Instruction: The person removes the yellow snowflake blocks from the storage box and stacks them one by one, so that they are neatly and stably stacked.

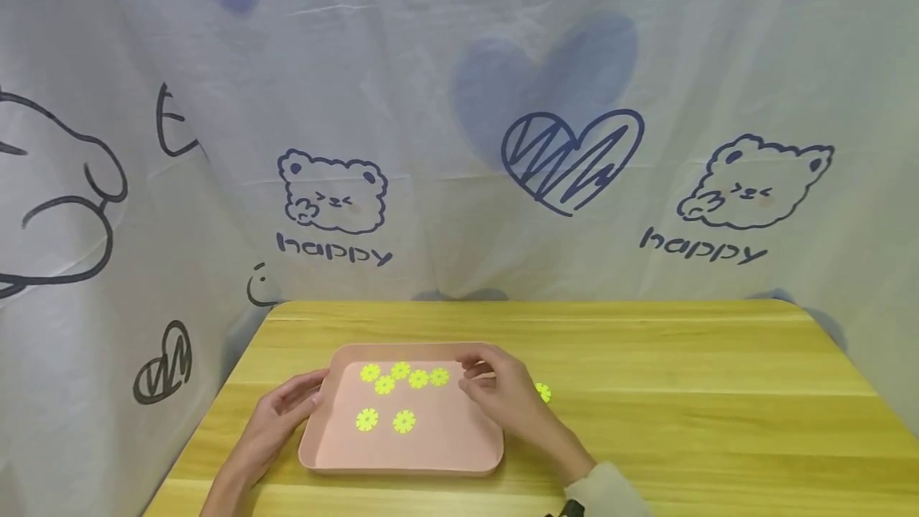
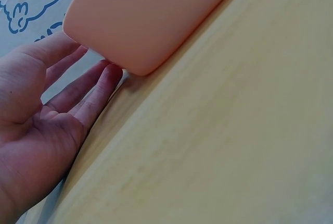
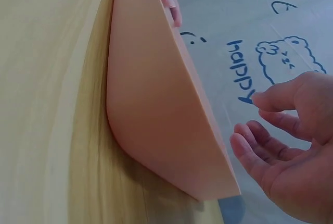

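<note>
On the wooden table lies a pink rectangular tray (image 1: 337,453) with several yellow-green notched plastic discs in it. Five or so sit toward its far side, one of them a disc (image 1: 419,379); another disc (image 1: 367,420) is nearer the front. My left hand (image 1: 276,417) holds the tray's left edge, its fingertips against the side wall in the left wrist view. Over the tray's right part is my right hand (image 1: 506,397), fingers loosely bent. In the right wrist view its thumb and fingers are apart, with nothing seen between them. A single disc (image 1: 543,392) lies on the table beyond that hand.
The wooden table (image 1: 704,413) extends to the right of the tray. A white cloth (image 1: 438,230) with blue hearts and bear drawings hangs behind the table and along its left side.
</note>
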Motion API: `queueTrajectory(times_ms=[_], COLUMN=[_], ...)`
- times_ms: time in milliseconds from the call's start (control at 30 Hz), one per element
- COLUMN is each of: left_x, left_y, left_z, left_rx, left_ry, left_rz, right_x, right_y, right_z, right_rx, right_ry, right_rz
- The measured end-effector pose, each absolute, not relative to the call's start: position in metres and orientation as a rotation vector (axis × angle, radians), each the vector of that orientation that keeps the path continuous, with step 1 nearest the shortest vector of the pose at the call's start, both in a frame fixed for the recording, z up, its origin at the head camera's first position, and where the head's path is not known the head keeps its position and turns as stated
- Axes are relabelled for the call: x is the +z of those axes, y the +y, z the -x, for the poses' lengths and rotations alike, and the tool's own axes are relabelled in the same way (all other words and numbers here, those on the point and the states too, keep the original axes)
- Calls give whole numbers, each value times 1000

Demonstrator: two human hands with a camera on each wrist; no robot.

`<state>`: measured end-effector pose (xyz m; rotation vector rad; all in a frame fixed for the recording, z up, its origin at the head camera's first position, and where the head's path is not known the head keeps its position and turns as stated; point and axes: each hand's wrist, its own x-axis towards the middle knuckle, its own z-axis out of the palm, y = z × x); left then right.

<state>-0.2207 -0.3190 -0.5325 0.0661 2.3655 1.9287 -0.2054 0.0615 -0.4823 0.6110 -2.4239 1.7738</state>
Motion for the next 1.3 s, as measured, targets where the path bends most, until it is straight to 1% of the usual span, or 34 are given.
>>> queueTrajectory(times_ms=[533,767,1000,1300], left_x=[-533,-532,-530,-529], left_y=[-320,-320,-318,-318], left_z=[221,221,219,219], left_rx=[1961,1958,1942,1940], left_ry=[2336,2333,2342,2336], left_rz=[-109,-96,-74,-62], right_x=[-491,-492,-501,-509], right_y=[42,33,23,14], right_z=[229,237,243,246], right_rx=[1537,1499,1375,1334], right_ry=[-2596,-2571,-2627,-2751], right_rz=[-632,-688,-620,-528])
